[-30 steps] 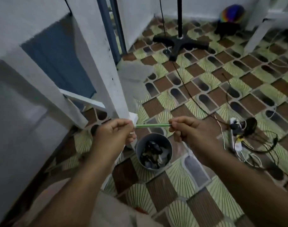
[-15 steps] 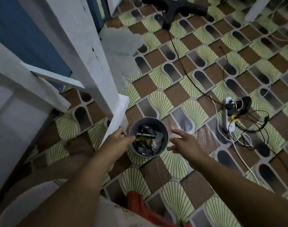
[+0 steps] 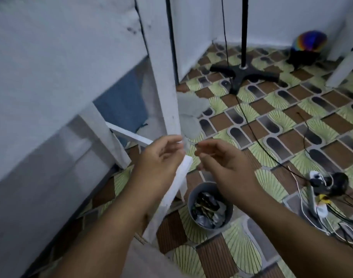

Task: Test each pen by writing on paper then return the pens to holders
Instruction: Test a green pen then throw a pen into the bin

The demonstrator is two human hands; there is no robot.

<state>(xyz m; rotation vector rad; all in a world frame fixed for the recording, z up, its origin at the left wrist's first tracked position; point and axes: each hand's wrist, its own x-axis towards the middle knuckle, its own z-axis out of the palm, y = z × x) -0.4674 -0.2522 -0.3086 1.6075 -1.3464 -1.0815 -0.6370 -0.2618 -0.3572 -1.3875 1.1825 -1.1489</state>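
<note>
White table (image 3: 57, 81) fills the upper left of the frame, its leg (image 3: 163, 77) running down the centre-left. Patterned tile floor (image 3: 292, 125) takes the centre & right. Black stand base (image 3: 244, 74) sits upper centre w/ a cable trailing down-right; rainbow-coloured object (image 3: 310, 40) at upper right. Power strip w/ plugs and tangled wires (image 3: 320, 197) at right edge, mid-low. Grey bin (image 3: 210, 207) of crumpled rubbish at lower centre, just beside the foot of the leg.

Both forearms come up from the bottom edge. Left hand (image 3: 161, 157) & right hand (image 3: 225, 159) meet mid-frame, above the bin, fingers loosely curled, tips near each other. Blurry, but neither appears to hold anything. No pen, paper or holder is visible in this view; the tabletop is out of sight, so presumably they're up there, can't confirm.

Risks, as I judge it: hands are off-task, over the bin, not the desk. If a working pen went in w/ the rubbish, the set returned to the holders would be short. Wires by the right side could snag a foot or arm when turning back.
</note>
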